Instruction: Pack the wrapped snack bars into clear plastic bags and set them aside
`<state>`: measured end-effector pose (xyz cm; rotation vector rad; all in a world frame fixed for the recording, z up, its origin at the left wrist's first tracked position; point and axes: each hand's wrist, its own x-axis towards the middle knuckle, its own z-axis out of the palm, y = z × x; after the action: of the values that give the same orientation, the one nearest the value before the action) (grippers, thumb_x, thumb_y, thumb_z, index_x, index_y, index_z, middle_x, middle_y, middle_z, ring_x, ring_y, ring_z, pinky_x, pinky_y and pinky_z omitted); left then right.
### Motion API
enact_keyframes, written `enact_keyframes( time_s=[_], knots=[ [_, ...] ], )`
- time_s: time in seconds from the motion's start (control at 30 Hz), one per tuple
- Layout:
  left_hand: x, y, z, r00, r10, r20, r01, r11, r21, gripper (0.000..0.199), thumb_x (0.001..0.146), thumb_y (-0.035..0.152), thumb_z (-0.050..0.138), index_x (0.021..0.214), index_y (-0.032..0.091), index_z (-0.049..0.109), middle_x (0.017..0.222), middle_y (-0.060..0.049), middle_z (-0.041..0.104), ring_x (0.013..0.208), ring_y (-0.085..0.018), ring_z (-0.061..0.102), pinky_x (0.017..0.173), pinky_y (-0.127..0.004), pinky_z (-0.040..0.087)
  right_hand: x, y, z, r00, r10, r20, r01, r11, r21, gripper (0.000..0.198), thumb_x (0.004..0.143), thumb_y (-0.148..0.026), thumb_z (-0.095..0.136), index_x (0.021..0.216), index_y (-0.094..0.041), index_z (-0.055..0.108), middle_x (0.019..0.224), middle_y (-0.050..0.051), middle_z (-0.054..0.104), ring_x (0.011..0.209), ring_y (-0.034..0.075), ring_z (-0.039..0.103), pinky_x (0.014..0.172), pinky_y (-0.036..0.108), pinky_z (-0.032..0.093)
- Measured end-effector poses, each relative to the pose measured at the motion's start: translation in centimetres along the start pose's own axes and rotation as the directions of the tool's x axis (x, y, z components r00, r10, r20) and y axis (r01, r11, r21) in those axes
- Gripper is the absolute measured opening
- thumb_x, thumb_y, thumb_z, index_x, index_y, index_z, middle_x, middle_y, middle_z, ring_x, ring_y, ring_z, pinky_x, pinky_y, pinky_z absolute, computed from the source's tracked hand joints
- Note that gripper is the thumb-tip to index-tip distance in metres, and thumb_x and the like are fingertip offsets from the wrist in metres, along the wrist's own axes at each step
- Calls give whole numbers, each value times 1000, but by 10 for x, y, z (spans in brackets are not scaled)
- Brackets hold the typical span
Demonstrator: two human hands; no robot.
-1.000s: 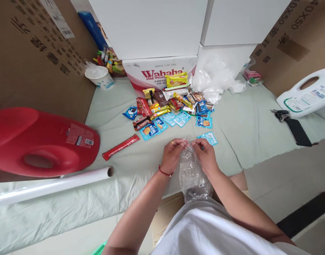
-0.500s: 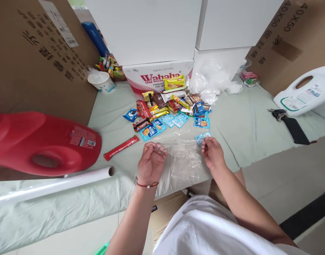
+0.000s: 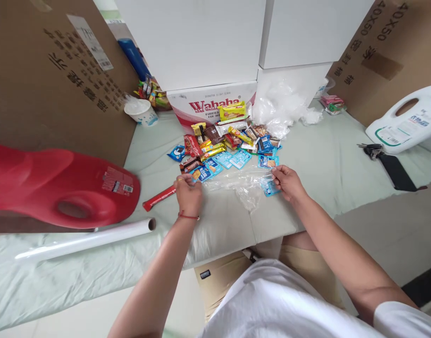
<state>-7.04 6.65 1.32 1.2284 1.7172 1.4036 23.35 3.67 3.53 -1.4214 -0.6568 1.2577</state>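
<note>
here, left grip [image 3: 188, 193] and right grip [image 3: 288, 182] pinch one clear bag [image 3: 249, 193] between two jugs [image 3: 65, 180].

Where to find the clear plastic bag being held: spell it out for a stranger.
Start at the white box with red lettering; before it lies a heap of snacks. Nearer the camera, the clear plastic bag spans left hand to right hand, unlike the crumpled plastic beside the box.

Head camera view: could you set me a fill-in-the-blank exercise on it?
Clear plastic stretches ____ the left hand and the right hand.
The hand wearing the bracelet is the ____ one.
The jug farthest left is coloured ____.
Red letters on the carton behind the snack pile spell ____.

Missing words: between; left; red; Wahaha.
</note>
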Motion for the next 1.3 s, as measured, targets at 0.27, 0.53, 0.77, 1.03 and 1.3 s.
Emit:
enact_keyframes(
  time_s=[0.27,0.53,0.77,1.03,1.3],
  knots=[
    [-23,35,18,611,455,647,-667,736,112,63,77,19,56,140,21,51,139,-10,61,131,-29,53,118,-52,36,9,-2,16,996,-38,85,43,998,-55,41,66,-44,88,77,-21,56,61,-7,55,46,5,41,37,16,28],
    [-21,26,15,411,471,780,-738,675,-18,22,97,25,53,111,21,69,96,-7,73,101,-24,64,96,-45,49,31,-8,12,996,14,84,-4,993,-117,35,70,-37,86,79,-19,58,60,-6,56,44,5,40,35,15,28],
    [-51,29,-37,141,672,727,-922,357,-152,15,98,15,57,101,23,71,93,-3,74,108,-21,65,109,-46,46,55,-14,10,991,61,116,-24,956,-293,29,80,-30,82,76,-19,55,59,-5,54,43,5,39,34,16,26],
    [-66,25,-76,107,595,797,-952,292,-91,19,95,8,57,91,21,70,96,-3,76,118,-23,65,118,-48,41,70,-12,11,994,-2,109,47,910,-411,23,83,-32,77,80,-20,58,63,-4,57,47,8,43,43,20,34],
    [-72,25,-72,334,446,830,-816,578,18,29,91,6,40,90,20,66,97,-6,75,101,-21,68,93,-41,52,4,-10,-8,970,-203,132,239,717,-655,56,95,-72,46,115,-24,66,92,7,75,76,21,65,66,31,48]
  ],
)
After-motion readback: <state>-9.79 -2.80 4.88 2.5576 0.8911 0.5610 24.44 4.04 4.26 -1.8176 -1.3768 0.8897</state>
